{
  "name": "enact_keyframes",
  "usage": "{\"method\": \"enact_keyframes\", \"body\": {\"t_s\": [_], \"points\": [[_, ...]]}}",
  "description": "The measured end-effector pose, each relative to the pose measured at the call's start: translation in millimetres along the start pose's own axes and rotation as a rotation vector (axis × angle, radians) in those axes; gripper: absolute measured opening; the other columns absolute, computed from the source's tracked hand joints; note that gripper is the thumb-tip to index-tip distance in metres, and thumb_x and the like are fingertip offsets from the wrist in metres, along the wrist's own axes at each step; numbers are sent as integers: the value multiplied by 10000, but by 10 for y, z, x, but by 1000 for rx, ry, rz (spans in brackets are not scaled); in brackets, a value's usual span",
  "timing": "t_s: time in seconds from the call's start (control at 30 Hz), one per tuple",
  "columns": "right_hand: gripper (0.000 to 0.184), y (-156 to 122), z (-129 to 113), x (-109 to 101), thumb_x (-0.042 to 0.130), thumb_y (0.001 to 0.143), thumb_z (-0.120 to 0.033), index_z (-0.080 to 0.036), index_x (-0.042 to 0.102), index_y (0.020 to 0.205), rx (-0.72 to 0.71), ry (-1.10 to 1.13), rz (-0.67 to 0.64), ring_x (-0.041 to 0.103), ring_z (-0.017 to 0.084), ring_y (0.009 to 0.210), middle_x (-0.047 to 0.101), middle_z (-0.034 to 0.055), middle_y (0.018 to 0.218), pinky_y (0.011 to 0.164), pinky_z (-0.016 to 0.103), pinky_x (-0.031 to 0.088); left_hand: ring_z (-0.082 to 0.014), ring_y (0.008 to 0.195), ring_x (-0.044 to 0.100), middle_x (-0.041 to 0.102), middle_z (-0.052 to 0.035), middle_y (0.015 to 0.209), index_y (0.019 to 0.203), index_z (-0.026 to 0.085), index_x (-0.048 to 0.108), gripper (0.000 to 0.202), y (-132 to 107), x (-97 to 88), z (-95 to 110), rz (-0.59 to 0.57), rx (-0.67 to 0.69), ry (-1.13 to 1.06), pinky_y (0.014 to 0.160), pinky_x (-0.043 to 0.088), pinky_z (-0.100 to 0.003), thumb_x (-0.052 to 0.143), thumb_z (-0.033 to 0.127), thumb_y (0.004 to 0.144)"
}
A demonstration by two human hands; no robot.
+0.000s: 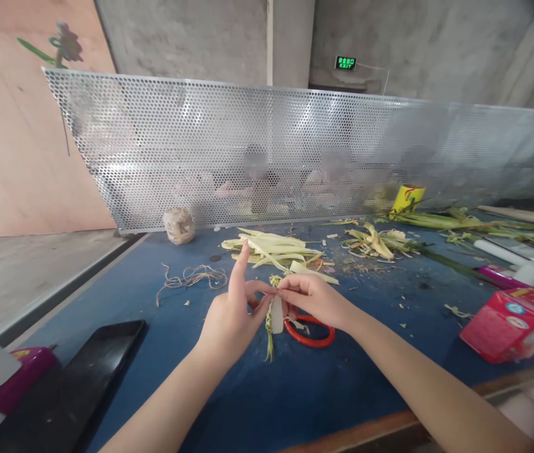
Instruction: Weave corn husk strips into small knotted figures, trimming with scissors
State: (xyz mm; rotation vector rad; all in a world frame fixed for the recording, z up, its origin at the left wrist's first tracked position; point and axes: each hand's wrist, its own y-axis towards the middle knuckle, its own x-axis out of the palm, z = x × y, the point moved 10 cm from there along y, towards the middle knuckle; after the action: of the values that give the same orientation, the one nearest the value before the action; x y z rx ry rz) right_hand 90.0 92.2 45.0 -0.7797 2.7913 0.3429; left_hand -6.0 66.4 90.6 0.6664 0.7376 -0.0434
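My left hand [232,311] pinches a pale strip of plant leaf [277,314] near its top, with the index finger stretched up. From the right, my right hand [314,299] grips the same strip, and the fingertips of both hands meet. A thin stem with small yellow-green buds [269,327] hangs beside the strip between my hands; its upper end shows just above my fingertips. Below my right hand lie the red handles of scissors [312,341], their blades hidden. Behind my hands is a pile of pale green leaf strips [281,246].
A loose tangle of brown twine [194,275] and a ball of string [179,225] lie left. Nearer are a black phone [101,358] and a purple object [16,384]. On the right stand a red tissue pack [507,324], plant scraps [375,242] and a yellow roll [407,200]. A perforated metal screen [229,138] spans the back.
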Motion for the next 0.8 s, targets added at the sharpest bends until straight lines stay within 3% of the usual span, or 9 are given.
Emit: {"method": "enact_keyframes", "body": {"t_s": [0.1,0.2,0.47,0.8], "points": [[281,12,-16,2,522,832,-425,-150,559,784,-3,43,-1,553,83,523,602,-4,641,548,220,445,-111,513,604,717,11,769,1409,189,-2,787,-20,-16,58,10,77,82,500,476,-217,493,178,797],[304,13,-15,-19,557,803,-451,-151,552,761,-1,89,12,542,80,514,585,-14,605,542,219,445,-121,529,614,721,-3,797,1414,200,1,793,-15,-17,44,-15,36,40,554,500,-245,508,217,805],[208,0,-31,-95,571,815,-361,-157,544,780,-48,81,37,552,80,559,567,-23,628,568,217,451,-101,443,564,697,-60,915,1414,252,-49,976,-2,6,-137,33,-264,-561,498,505,-281,639,278,723],[225,-38,-92,-97,559,809,-384,-169,544,744,-41,-55,78,533,89,542,580,-13,607,538,225,425,-108,431,568,700,-26,817,1425,251,15,912,-9,38,-147,11,-292,-509,513,508,-284,607,227,731]]}}
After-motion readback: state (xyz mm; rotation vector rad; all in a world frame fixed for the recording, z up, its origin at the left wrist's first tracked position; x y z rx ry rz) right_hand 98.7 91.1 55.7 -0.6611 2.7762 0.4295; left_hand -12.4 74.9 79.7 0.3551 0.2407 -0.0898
